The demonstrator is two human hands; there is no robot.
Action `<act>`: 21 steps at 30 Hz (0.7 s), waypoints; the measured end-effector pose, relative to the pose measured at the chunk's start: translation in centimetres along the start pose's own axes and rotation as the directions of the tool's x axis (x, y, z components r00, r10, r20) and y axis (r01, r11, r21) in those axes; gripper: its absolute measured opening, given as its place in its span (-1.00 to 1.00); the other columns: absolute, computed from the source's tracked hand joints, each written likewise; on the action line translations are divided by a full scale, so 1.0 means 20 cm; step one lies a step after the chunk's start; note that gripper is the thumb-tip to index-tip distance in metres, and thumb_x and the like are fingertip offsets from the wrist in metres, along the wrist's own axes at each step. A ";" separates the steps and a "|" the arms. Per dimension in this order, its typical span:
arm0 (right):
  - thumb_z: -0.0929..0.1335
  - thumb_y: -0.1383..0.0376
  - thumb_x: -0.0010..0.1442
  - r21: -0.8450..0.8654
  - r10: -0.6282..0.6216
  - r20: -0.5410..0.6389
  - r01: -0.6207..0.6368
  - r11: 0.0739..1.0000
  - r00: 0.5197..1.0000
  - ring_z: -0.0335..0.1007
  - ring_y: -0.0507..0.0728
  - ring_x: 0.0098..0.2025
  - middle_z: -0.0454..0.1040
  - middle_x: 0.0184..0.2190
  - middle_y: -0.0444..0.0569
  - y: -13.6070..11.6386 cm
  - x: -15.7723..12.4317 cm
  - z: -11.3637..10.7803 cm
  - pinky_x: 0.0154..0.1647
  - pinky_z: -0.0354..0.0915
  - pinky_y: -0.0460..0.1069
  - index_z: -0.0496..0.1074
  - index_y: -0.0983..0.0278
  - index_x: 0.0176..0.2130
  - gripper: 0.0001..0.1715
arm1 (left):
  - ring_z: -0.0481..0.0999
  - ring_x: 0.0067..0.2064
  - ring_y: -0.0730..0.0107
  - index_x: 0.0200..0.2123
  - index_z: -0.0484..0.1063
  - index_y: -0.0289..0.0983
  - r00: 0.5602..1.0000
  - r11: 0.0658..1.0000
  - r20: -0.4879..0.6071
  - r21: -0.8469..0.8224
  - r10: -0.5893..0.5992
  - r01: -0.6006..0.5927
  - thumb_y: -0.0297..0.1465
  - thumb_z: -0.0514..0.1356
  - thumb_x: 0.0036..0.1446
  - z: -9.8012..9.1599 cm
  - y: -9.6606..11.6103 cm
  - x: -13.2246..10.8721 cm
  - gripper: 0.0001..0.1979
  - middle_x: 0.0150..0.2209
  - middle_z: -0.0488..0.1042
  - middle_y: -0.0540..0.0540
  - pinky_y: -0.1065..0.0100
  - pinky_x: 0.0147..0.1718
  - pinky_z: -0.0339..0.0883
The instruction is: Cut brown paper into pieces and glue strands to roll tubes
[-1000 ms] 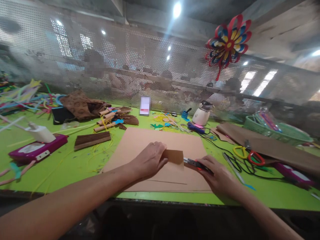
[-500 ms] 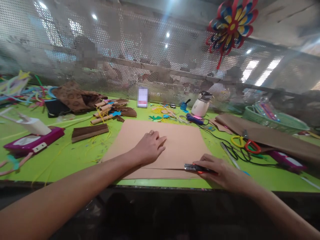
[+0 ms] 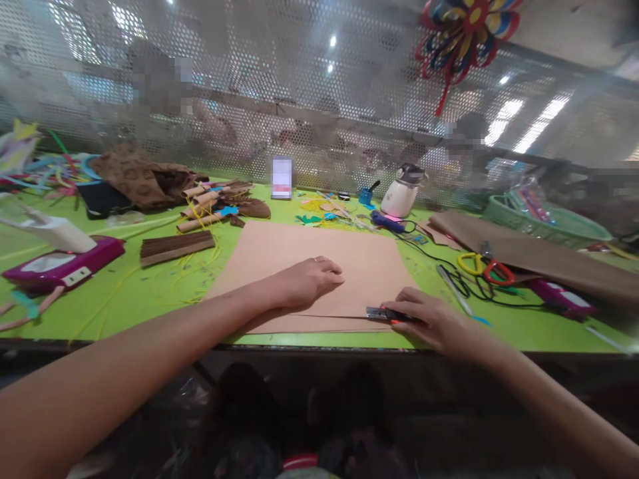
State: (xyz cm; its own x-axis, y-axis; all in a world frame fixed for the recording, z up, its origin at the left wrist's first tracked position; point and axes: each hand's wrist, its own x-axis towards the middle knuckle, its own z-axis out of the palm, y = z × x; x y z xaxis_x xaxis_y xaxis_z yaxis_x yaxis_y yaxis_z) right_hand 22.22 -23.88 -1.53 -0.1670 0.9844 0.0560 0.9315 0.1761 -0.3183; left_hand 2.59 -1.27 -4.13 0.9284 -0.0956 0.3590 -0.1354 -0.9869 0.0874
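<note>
Light brown paper (image 3: 319, 246) lies on the green table near its front edge, with a slit or sheet edge running along its front part. My left hand (image 3: 314, 279) rests on the middle of the paper, holding nothing, its fingers slightly bent and a ring on one. At the paper's front right, my right hand (image 3: 424, 316) grips a black and orange box cutter (image 3: 377, 313). The cutter's metal tip points left and sits at the edge line in the paper.
Scissors (image 3: 486, 266), cables, a pen and dark brown paper (image 3: 529, 249) lie to the right. A phone (image 3: 281, 178) and a white jug (image 3: 401, 191) stand behind. Rolled paper pieces (image 3: 200, 209) and a purple power strip (image 3: 64, 266) are on the left.
My left hand has slid a little to the right on the paper, and its fingers are closer together. The view has tilted down slightly. My right hand still holds the cutter.
</note>
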 end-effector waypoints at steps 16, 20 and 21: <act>0.17 0.20 0.35 0.072 0.082 -0.025 -0.080 0.994 0.996 0.34 0.11 -0.22 0.38 -0.21 0.05 -0.05 -0.09 0.02 -0.19 0.29 0.01 0.36 0.21 0.06 -0.63 | 0.37 0.03 0.29 -0.06 0.47 -0.26 0.999 1.000 0.039 -0.015 -0.011 0.012 -0.32 -0.11 0.35 0.03 -0.02 0.00 -0.62 0.04 0.43 -0.19 0.27 0.02 0.21; 0.19 0.17 0.34 0.053 0.049 -0.043 -0.047 0.998 0.998 0.33 0.10 -0.27 0.37 -0.25 0.05 -0.07 0.00 0.04 -0.22 0.28 0.00 0.38 0.24 0.04 -0.62 | 0.37 0.04 0.30 -0.05 0.46 -0.28 0.998 1.000 0.054 -0.011 -0.021 0.022 -0.33 -0.11 0.35 0.01 -0.01 0.00 -0.63 0.05 0.43 -0.19 0.27 0.05 0.19; 0.19 0.18 0.34 0.049 0.038 -0.041 -0.036 0.998 0.998 0.32 0.10 -0.27 0.37 -0.25 0.05 -0.08 0.02 0.04 -0.22 0.27 0.00 0.38 0.25 0.04 -0.62 | 0.37 0.04 0.30 -0.04 0.46 -0.29 0.998 1.000 0.056 -0.014 -0.022 0.023 -0.34 -0.10 0.35 0.00 0.00 0.00 -0.63 0.05 0.43 -0.20 0.28 0.05 0.19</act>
State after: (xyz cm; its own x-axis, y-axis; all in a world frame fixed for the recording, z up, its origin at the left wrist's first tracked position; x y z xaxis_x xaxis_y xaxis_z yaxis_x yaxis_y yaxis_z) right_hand 20.48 -23.82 -1.88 -0.1182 0.9895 0.0831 0.9200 0.1406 -0.3658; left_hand 2.62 -1.23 -4.15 0.9492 -0.0805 0.3043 -0.1185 -0.9870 0.1086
